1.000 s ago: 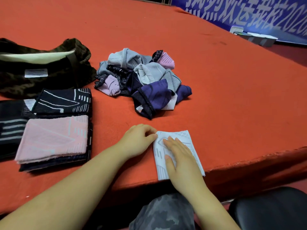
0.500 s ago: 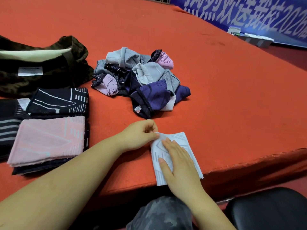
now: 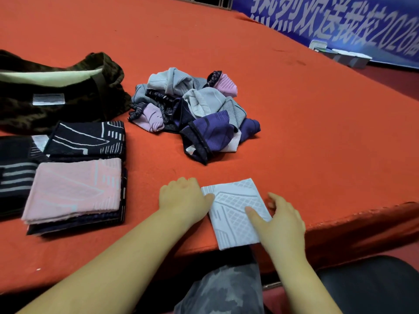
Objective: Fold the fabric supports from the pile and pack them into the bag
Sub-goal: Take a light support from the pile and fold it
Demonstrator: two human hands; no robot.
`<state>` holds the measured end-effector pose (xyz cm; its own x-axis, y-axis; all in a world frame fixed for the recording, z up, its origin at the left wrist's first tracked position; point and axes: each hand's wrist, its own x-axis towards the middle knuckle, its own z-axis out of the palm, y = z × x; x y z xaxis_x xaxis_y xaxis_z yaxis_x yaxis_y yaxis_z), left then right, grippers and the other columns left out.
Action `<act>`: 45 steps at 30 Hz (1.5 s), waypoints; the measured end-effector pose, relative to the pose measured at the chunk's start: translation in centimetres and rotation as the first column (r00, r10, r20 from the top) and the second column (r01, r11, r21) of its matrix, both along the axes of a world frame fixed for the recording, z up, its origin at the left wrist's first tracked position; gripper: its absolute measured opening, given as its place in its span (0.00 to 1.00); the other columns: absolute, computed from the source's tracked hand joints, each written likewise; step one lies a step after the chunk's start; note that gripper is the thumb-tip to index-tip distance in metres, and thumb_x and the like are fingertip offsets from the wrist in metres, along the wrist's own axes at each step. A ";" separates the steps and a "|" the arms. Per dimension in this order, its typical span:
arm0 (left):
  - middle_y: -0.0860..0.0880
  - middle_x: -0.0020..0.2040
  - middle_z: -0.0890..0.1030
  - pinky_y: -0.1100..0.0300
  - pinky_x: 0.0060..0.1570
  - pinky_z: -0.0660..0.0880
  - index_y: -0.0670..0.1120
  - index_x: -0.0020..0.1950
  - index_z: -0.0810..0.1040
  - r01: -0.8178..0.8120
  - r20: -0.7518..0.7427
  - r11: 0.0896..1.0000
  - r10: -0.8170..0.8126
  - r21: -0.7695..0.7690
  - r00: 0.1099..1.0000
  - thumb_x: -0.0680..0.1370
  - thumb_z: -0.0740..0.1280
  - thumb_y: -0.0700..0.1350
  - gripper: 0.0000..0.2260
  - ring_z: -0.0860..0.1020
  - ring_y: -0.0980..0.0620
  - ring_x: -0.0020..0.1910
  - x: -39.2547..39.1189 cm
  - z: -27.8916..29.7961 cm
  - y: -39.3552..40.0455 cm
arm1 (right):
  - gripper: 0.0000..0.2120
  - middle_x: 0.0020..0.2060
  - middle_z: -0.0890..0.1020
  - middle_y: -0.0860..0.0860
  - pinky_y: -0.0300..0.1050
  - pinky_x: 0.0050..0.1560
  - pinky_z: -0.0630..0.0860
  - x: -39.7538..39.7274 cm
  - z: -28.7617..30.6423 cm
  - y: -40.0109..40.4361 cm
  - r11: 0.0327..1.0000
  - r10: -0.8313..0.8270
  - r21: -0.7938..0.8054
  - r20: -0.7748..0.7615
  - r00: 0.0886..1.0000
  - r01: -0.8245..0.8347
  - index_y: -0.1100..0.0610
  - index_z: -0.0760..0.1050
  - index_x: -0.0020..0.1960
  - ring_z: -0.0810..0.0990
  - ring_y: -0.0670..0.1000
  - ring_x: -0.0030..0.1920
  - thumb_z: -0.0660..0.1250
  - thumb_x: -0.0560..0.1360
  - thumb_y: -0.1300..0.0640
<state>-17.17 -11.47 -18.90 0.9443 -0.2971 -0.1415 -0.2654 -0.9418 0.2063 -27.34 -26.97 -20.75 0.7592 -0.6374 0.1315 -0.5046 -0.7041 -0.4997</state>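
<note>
Left hand (image 3: 182, 198): fingers curled, knuckles against white folded support (image 3: 233, 211) left edge; grip unclear.
Right hand (image 3: 280, 220): fingers spread, thumb resting on it.
Pile (image 3: 192, 112): beyond, on red tabletop (image 3: 294, 132).

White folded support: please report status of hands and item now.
Left hand pinches white support at its left edge; right hand presses flat on it. Folded, at table edge. Pile unfolded. Nothing in the way.

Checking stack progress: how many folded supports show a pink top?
1: the pink folded support tops the stack left of the left hand. The pile holds pink unfolded ones; more may be hidden.
</note>
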 end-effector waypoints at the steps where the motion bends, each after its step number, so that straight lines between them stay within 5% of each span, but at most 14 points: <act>1: 0.43 0.64 0.73 0.53 0.60 0.66 0.46 0.63 0.72 0.002 -0.040 1.000 -0.001 0.022 0.999 0.76 0.58 0.64 0.26 0.72 0.42 0.63 -0.4 0.2 0.1 | 0.29 0.54 0.80 0.49 0.50 0.60 0.65 0.0 0.4 -0.1 0.999 -0.021 0.038 -0.054 0.998 0.023 0.52 0.71 0.65 0.75 0.56 0.59 0.71 0.69 0.42; 6: 0.46 0.61 0.75 0.55 0.59 0.67 0.47 0.59 0.75 0.012 -0.100 0.998 -0.019 -0.069 0.995 0.74 0.63 0.62 0.22 0.73 0.44 0.60 -2.3 0.5 -0.3 | 0.14 0.44 0.80 0.48 0.52 0.58 0.71 1.0 1.5 -0.3 0.989 0.016 0.145 -0.246 0.969 0.020 0.50 0.72 0.47 0.78 0.55 0.53 0.69 0.70 0.42; 10: 0.48 0.50 0.79 0.56 0.50 0.70 0.49 0.45 0.72 -0.081 -0.147 0.921 0.026 -0.382 0.989 0.74 0.66 0.52 0.08 0.76 0.46 0.52 -2.7 0.6 0.5 | 0.12 0.36 0.80 0.48 0.48 0.47 0.74 1.3 2.2 0.2 0.974 0.087 0.219 -0.126 0.988 -0.058 0.54 0.72 0.38 0.79 0.55 0.42 0.71 0.70 0.48; 12: 0.49 0.41 0.78 0.55 0.43 0.69 0.49 0.40 0.68 -0.181 -0.213 0.784 0.064 -0.594 0.975 0.73 0.67 0.47 0.08 0.76 0.47 0.42 -2.6 0.4 1.3 | 0.10 0.34 0.80 0.51 0.45 0.38 0.71 1.2 2.9 1.1 0.928 0.091 0.357 0.065 0.994 -0.109 0.57 0.74 0.39 0.78 0.53 0.38 0.72 0.71 0.53; 15: 0.47 0.37 0.78 0.54 0.43 0.73 0.46 0.47 0.71 -0.389 -0.388 0.410 0.089 -0.825 0.917 0.73 0.69 0.39 0.08 0.76 0.48 0.38 -1.9 0.9 2.7 | 0.07 0.36 0.81 0.56 0.44 0.36 0.73 1.6 4.9 3.1 0.725 0.026 0.662 0.246 0.969 -0.187 0.59 0.74 0.40 0.78 0.51 0.35 0.72 0.71 0.59; 19: 0.42 0.45 0.84 0.53 0.46 0.80 0.39 0.56 0.78 -0.667 -0.655 -0.029 -0.158 -0.745 0.739 0.77 0.64 0.36 0.09 0.83 0.47 0.41 -0.6 2.4 5.0 | 0.05 0.33 0.81 0.55 0.39 0.31 0.75 3.0 8.4 5.9 0.449 0.055 0.829 0.347 0.936 -0.334 0.60 0.73 0.41 0.79 0.49 0.31 0.68 0.73 0.66; 21: 0.45 0.43 0.84 0.57 0.41 0.80 0.40 0.55 0.79 -0.695 -0.660 -0.119 -0.236 -0.709 0.713 0.78 0.61 0.34 0.10 0.82 0.50 0.38 -0.7 3.5 6.0 | 0.04 0.33 0.80 0.55 0.41 0.32 0.76 3.8 9.5 7.2 0.419 0.087 0.827 0.373 0.924 -0.373 0.60 0.73 0.41 0.79 0.50 0.32 0.67 0.73 0.66; 24: 0.50 0.55 0.77 0.63 0.47 0.73 0.47 0.63 0.72 -0.474 -0.457 0.126 0.142 -0.871 0.878 0.78 0.64 0.36 0.15 0.76 0.58 0.45 -0.9 4.3 7.6 | 0.06 0.33 0.77 0.55 0.45 0.38 0.71 5.2 10.4 8.6 0.557 0.116 0.732 0.398 0.910 -0.392 0.60 0.73 0.40 0.75 0.51 0.34 0.70 0.69 0.64; 26: 0.54 0.60 0.75 0.63 0.54 0.70 0.50 0.66 0.71 -0.371 -0.357 0.152 0.113 -0.916 0.927 0.78 0.65 0.43 0.17 0.75 0.61 0.51 -1.6 5.8 8.4 | 0.08 0.24 0.74 0.44 0.39 0.34 0.68 5.9 11.1 10.0 0.748 0.210 0.514 0.417 0.884 -0.420 0.58 0.71 0.38 0.70 0.44 0.28 0.71 0.67 0.63; 30: 0.43 0.53 0.82 0.57 0.52 0.75 0.42 0.60 0.76 -0.573 -0.491 -0.160 -0.368 -0.804 0.790 0.67 0.66 0.57 0.26 0.80 0.49 0.48 -2.6 8.2 9.5 | 0.07 0.27 0.75 0.43 0.30 0.31 0.67 5.6 11.4 15.8 0.798 0.498 0.151 0.380 0.779 -0.583 0.53 0.69 0.39 0.73 0.38 0.29 0.68 0.68 0.55; 34: 0.41 0.43 0.82 0.57 0.44 0.80 0.40 0.53 0.77 -0.615 -0.536 -0.385 -0.303 -0.688 0.788 0.68 0.68 0.50 0.18 0.82 0.46 0.42 -1.2 7.6 12.2 | 0.17 0.54 0.79 0.43 0.43 0.56 0.73 5.4 10.0 18.7 0.660 0.736 -0.060 0.256 0.627 -0.749 0.49 0.75 0.52 0.76 0.43 0.55 0.60 0.68 0.44; 38: 0.39 0.44 0.84 0.49 0.47 0.79 0.39 0.52 0.78 -0.614 -0.586 -0.409 -0.210 -0.675 0.783 0.79 0.61 0.41 0.09 0.83 0.43 0.41 -0.1 6.9 14.3 | 0.16 0.45 0.77 0.36 0.43 0.51 0.72 6.4 10.6 17.9 0.727 0.676 -0.165 0.343 0.652 -0.667 0.48 0.78 0.52 0.73 0.43 0.47 0.61 0.68 0.45; 41: 0.40 0.48 0.84 0.47 0.45 0.80 0.40 0.56 0.78 -0.652 -0.583 -0.422 -0.297 -0.631 0.756 0.79 0.60 0.41 0.10 0.83 0.42 0.44 0.1 7.6 15.4 | 0.21 0.55 0.78 0.43 0.46 0.59 0.72 8.3 11.0 17.0 0.840 0.482 0.080 0.343 0.807 -0.536 0.48 0.73 0.60 0.75 0.46 0.54 0.68 0.71 0.41; 45: 0.40 0.49 0.84 0.49 0.42 0.79 0.40 0.59 0.77 -0.696 -0.605 -0.374 -0.346 -0.612 0.718 0.79 0.61 0.44 0.12 0.83 0.41 0.47 0.9 8.3 16.9 | 0.12 0.46 0.85 0.48 0.40 0.49 0.79 9.9 11.4 17.9 0.490 0.398 0.713 0.330 0.856 -0.502 0.57 0.79 0.52 0.83 0.45 0.47 0.64 0.76 0.50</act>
